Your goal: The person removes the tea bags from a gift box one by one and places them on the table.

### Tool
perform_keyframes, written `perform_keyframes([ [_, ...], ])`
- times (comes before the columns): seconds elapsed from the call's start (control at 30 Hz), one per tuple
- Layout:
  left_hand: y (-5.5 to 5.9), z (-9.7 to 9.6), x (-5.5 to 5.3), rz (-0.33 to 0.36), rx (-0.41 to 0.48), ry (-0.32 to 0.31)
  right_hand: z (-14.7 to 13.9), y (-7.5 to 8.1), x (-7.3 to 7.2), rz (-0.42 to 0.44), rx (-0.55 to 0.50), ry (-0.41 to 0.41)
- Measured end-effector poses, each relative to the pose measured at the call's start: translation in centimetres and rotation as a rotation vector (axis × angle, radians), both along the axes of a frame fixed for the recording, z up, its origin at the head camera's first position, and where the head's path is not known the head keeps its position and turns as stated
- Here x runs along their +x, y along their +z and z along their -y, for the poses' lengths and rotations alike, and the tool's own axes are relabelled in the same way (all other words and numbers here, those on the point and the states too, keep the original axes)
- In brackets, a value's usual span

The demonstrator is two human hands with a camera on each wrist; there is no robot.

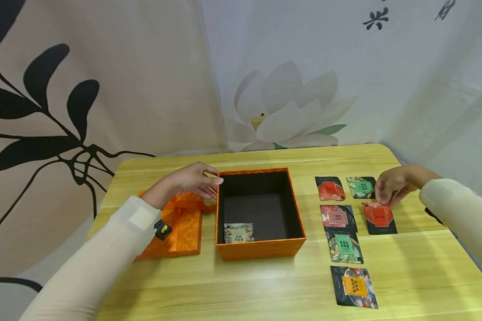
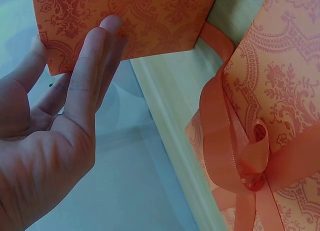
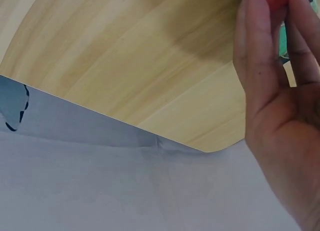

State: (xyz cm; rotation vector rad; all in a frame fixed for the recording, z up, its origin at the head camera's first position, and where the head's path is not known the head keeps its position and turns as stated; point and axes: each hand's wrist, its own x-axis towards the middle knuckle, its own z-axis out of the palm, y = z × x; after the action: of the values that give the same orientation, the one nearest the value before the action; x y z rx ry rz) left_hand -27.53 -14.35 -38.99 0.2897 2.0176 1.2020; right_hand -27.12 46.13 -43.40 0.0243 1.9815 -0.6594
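My left hand (image 1: 194,179) holds the left wall of an orange patterned box (image 1: 261,251) near its far corner, thumb over the rim and fingers along the outside. The box stands upright with its black inside showing. A sachet with a pale green label (image 1: 238,232) is in its near left corner. To the right, my right hand (image 1: 397,182) pinches the top edge of a red and black sachet (image 1: 380,217). Red shows between the fingertips in the right wrist view. Just behind it is a green-labelled sachet (image 1: 361,187), partly covered by the hand.
Left of the box lies an orange patterned lid (image 1: 189,234) with an orange ribbon (image 2: 217,106) on it. A column of sachets runs down right of the box: red (image 1: 331,189), pink (image 1: 338,217), green (image 1: 344,246) and orange (image 1: 355,286). Cloth hangs behind the wooden table (image 1: 265,290).
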Motion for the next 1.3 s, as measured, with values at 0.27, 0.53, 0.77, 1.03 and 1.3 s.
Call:
perform_keyframes([
  [0.27, 0.0, -0.2, 0.1, 0.004, -0.001, 0.013, 0.2, 0.9, 0.3, -0.035, 0.016, 0.009],
  [0.53, 0.0, -0.1, 0.0, -0.002, -0.007, 0.013, 0.5, 2.3, 0.0, -0.037, 0.005, -0.019],
  [0.77, 0.1, 0.0, 0.1, -0.005, -0.001, 0.007, 1.7, 3.5, -0.8, -0.003, -0.023, -0.013],
  [1.03, 0.0, 0.1, 0.0, -0.012, 0.0, 0.001, 3.7, 5.2, -1.7, 0.091, -0.161, -0.082],
  [1.3, 0.1, 0.0, 0.1, -0.012, -0.008, 0.004, 6.1, 7.0, -2.3, 0.175, -0.379, -0.055],
])
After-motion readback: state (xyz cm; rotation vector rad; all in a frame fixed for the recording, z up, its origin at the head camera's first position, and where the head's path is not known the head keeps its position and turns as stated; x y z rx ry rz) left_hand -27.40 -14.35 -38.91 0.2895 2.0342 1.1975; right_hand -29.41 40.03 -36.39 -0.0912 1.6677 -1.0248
